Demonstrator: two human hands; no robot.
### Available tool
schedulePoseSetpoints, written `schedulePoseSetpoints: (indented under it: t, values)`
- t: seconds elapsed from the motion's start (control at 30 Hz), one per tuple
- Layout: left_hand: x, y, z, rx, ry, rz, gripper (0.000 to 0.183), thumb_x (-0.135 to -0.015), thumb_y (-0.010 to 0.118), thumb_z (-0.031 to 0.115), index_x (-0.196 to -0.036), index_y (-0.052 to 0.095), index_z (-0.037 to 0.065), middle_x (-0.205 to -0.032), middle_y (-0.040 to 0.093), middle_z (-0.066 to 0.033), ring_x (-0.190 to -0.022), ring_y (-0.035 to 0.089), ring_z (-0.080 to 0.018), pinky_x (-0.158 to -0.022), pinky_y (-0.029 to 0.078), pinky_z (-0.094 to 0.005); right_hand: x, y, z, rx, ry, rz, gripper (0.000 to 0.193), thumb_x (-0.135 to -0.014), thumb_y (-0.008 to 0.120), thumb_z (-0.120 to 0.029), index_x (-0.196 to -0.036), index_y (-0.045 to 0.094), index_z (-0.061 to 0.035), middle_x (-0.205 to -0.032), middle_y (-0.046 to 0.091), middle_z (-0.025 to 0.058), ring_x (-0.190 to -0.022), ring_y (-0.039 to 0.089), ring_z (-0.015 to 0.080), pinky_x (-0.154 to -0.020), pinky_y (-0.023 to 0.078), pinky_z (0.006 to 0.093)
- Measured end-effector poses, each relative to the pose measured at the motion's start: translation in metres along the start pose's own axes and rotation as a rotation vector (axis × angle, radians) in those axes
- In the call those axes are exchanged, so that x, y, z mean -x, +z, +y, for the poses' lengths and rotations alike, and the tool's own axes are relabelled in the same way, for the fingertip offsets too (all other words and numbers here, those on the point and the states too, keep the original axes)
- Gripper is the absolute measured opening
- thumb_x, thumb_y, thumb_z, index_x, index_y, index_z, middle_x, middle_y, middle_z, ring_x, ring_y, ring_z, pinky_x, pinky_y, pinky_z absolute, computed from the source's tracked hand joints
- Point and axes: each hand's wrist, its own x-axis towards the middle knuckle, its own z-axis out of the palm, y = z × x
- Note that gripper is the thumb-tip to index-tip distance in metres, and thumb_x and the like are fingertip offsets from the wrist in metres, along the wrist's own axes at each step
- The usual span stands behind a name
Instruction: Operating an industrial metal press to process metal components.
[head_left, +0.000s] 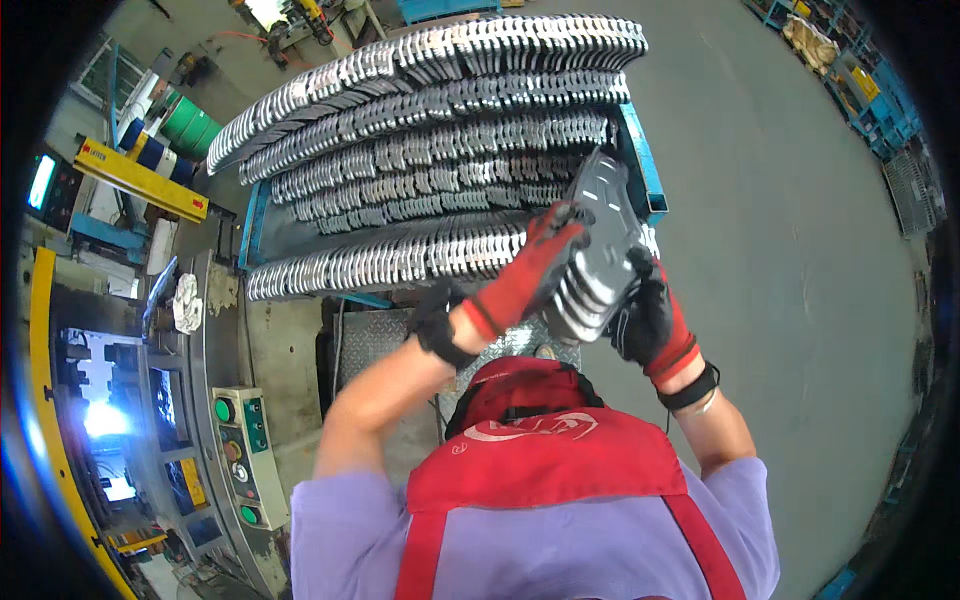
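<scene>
Between my two hands is a short stack of stamped grey metal plates, tilted, with several layered edges showing at its near end. My left hand, in a red and black glove, grips the stack from its left side. On the right side, my right hand, gloved alike, has its dark fingers wrapped round the stack's near edge. Just beyond and to the left, long rows of similar metal plates stand on edge, packed close together. The nearest row runs beside my left forearm.
A blue metal rack frame holds the rows. At the left stands a machine with a control box bearing green buttons, a yellow beam and a bright light. Shelves with blue bins line the far right; a green drum stands far left.
</scene>
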Motion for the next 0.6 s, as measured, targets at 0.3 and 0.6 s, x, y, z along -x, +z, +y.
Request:
schedulePoseSetpoints:
  t: [0.3,0.6]
  values:
    - [0.176,0.0,0.016,0.047,0.096,0.197,0.061,-0.08,0.059,0.012,-0.135,0.031,0.009,-0.129,0.04,-0.0056,-0.12,0.036,-0.0166,-0.101,0.029,-0.0302,0.062,-0.007,0.101,-0.052,0.204,0.184,0.034,-0.092,0.047,-0.027,-0.115,0.05,-0.0023,-0.107,0.059,0.0084,-0.098,0.057,0.0203,-0.085,0.047,0.0351]
    - [0.246,-0.023,-0.035,0.577,-0.185,0.278,0.073,-0.08,0.061,0.007,-0.141,0.021,0.012,-0.136,0.035,-0.0066,-0.122,0.037,-0.0169,-0.099,0.034,-0.0302,0.066,-0.054,0.174,0.689,0.15,0.143,0.033,-0.086,0.056,-0.013,-0.116,0.047,-0.0028,-0.11,0.056,0.0074,-0.1,0.055,0.0164,-0.088,0.045,0.0347]
